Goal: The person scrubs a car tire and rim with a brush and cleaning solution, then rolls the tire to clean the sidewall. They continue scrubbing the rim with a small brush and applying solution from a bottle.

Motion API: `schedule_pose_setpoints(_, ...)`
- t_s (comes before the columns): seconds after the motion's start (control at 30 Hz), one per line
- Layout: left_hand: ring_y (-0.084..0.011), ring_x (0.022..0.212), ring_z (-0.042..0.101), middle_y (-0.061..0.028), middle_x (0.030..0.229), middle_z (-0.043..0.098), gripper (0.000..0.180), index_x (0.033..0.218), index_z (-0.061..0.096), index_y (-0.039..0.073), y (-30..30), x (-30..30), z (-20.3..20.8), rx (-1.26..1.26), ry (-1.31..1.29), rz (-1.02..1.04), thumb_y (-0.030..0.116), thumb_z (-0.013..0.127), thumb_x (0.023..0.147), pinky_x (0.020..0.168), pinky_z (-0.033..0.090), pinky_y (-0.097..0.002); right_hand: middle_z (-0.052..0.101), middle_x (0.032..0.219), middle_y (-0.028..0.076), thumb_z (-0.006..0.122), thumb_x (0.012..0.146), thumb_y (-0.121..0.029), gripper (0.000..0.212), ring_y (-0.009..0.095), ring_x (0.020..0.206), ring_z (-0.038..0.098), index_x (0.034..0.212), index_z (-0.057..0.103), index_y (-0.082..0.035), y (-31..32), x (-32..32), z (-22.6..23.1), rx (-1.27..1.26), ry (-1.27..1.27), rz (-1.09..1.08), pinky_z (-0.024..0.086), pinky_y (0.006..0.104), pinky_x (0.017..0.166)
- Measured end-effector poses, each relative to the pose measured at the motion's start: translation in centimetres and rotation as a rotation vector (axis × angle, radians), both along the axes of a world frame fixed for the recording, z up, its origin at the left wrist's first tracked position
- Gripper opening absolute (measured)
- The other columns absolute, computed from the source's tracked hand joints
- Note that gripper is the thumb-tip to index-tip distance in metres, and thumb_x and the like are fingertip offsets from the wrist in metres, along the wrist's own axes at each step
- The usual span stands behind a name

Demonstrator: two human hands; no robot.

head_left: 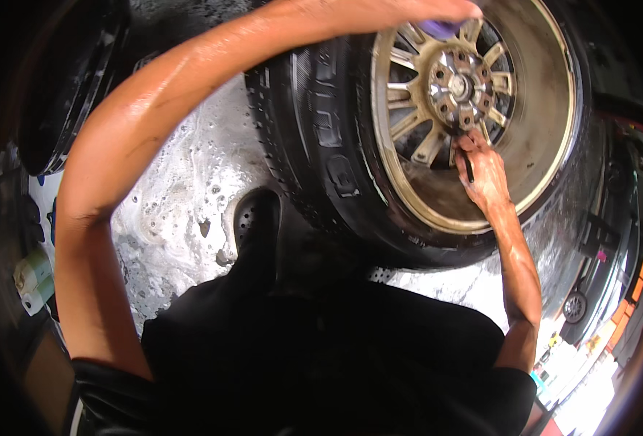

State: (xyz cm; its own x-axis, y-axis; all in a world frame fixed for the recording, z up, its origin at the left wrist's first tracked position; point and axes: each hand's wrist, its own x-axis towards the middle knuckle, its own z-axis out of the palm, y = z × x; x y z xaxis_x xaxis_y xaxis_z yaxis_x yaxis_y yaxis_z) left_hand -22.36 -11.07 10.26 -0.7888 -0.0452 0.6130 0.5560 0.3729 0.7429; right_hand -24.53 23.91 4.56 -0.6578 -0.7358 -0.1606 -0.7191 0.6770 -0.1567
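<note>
I see the wheel [543,109] around its hub [461,89], seemingly mid-scrub: below, the right hand [485,171] clenches a dark tool [469,170]; above, how the left hand [448,10] grips I cannot tell; next likely calls for reaching between spokes [428,147].

Inside the tan, round metal rim [546,123], a hand could pass along the bare curve at its right edge. Tan metal spokes [427,147] stand across the middle, with narrow gaps. The 2 hands, left [448,11] and right [485,171], block spokes above and below the hub. Grey wet floor [180,200] leaves room left of the black rubber tyre [314,131].
</note>
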Motion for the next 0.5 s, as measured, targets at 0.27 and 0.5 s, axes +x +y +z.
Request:
schedule_pose_setpoints(0.27,-0.007,0.076,0.063,-0.0034,0.091,0.07,0.044,0.117,0.065,0.003,0.8,-0.7,-0.7,-0.002,-0.029,-0.016,0.023,0.083,0.083,0.064,0.051,-0.0228,0.059,0.1,0.015,0.06,0.081,0.003,0.025,0.04,0.086,0.065,0.104,0.065,-0.004,1.8,-0.6,-0.2,0.105,-0.019,-0.095,0.053,0.0481,0.074)
schedule_pose_setpoints(0.5,-0.006,0.077,0.058,-0.002,0.094,0.069,0.043,0.119,0.062,0.002,0.8,-0.4,-0.3,0.002,-0.04,-0.021,0.02,0.082,0.085,0.062,0.046,-0.0203,0.062,0.093,0.017,0.057,0.085,0.004,0.018,0.035,0.087,0.061,0.1,0.066,0.001,-1.4,-0.8,-3.6,-0.331,-0.343,0.104,0.049,0.04,0.079)
